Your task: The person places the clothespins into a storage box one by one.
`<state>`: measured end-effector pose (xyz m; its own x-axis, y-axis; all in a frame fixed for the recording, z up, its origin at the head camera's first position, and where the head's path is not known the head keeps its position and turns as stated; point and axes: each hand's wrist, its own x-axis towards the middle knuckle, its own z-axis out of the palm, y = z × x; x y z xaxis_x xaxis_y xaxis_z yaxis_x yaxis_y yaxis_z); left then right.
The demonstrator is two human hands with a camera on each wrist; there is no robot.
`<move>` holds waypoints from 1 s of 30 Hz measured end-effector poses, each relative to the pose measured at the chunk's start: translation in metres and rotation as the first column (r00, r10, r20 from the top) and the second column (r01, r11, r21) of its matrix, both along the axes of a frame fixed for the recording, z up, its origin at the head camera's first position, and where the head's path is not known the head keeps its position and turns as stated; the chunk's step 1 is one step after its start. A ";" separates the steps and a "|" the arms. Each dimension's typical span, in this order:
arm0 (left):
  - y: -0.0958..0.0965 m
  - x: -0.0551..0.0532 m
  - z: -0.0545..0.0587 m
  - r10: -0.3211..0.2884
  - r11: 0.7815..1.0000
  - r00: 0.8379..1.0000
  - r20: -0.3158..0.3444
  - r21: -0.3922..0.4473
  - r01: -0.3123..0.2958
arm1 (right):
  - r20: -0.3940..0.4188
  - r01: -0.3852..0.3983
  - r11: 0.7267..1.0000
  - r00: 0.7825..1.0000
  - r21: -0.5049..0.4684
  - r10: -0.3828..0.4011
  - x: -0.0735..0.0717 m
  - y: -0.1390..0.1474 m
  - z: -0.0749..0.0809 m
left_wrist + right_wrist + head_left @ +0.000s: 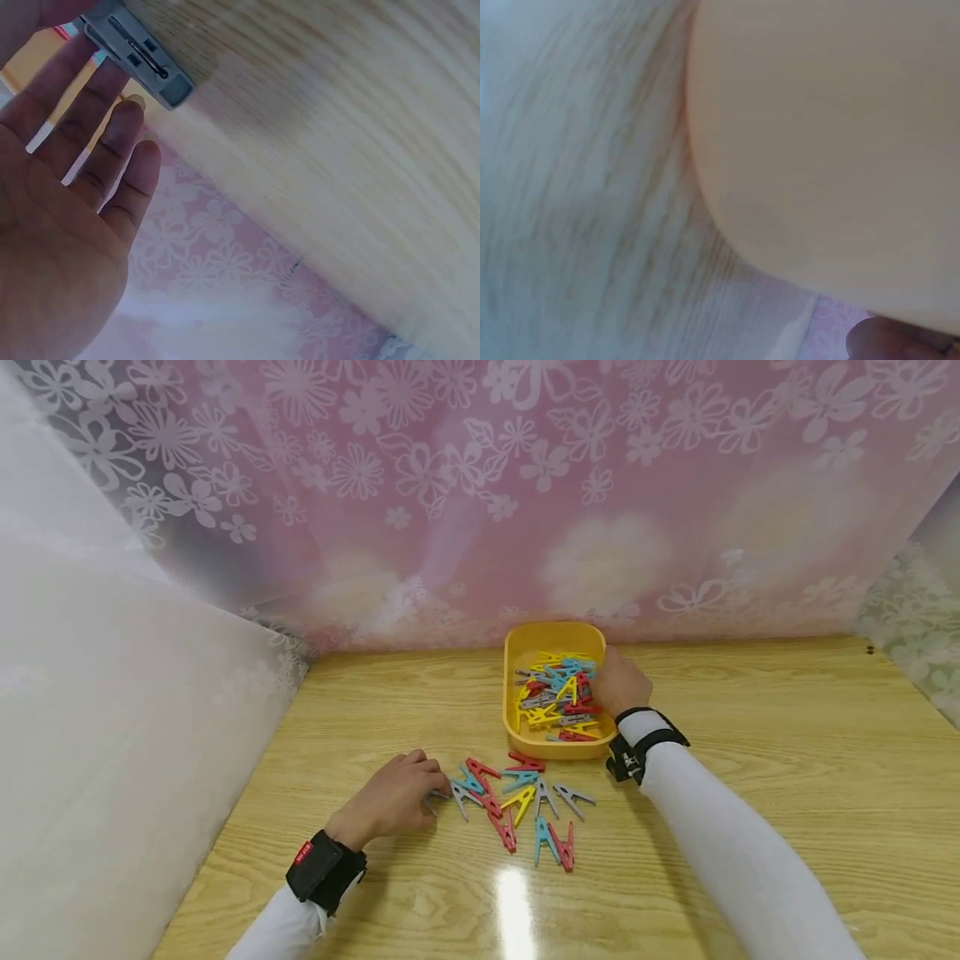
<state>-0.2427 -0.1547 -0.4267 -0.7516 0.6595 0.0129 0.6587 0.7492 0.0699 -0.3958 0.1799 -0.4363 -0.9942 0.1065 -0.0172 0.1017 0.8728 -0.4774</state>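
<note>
On the table, my left hand (397,793) holds a grey clothespin (142,56) between thumb and fingertips; its other fingers are extended in the left wrist view. Just right of that hand lies a loose group of red, blue, yellow and grey clothespins, including a yellow clothespin (519,803). Behind them stands a yellow plastic basket (555,749) with many mixed clothespins inside. My right hand (624,683) reaches over the basket's right rim, its fingertips hidden inside; I cannot tell what they hold. The basket's outer wall fills much of the right wrist view.
The wooden table (787,760) spreads out on both sides of the basket. A pink flowered curtain (450,527) hangs at its back edge, right behind the basket. Pale sheeting (135,693) borders the left side.
</note>
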 end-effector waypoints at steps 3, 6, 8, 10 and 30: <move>0.000 -0.001 0.000 0.009 1.000 1.000 -0.013 0.001 -0.009 | 0.001 0.001 1.000 1.000 -0.007 -0.001 0.000 0.001 0.000; -0.003 -0.002 -0.001 0.015 1.000 0.999 -0.040 0.018 -0.014 | -0.003 0.001 1.000 1.000 -0.011 -0.002 0.000 0.002 0.000; -0.005 -0.003 0.001 0.022 0.999 0.999 -0.049 0.051 -0.020 | -0.006 0.004 1.000 1.000 -0.014 -0.004 0.000 0.003 0.000; -0.006 -0.006 0.004 0.043 0.995 0.997 -0.065 0.094 -0.036 | -0.006 0.009 1.000 1.000 -0.013 -0.009 0.000 0.003 -0.001; 0.070 -0.100 0.063 0.169 0.963 0.951 -0.258 0.247 -0.104 | 0.015 0.017 1.000 1.000 -0.025 -0.017 0.004 -0.001 0.003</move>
<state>-0.3422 -0.0846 -0.3640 -0.7798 0.5058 0.3689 0.5688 0.8185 0.0801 -0.3918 0.1789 -0.4329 -0.9918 0.1227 -0.0351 0.1238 0.8587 -0.4973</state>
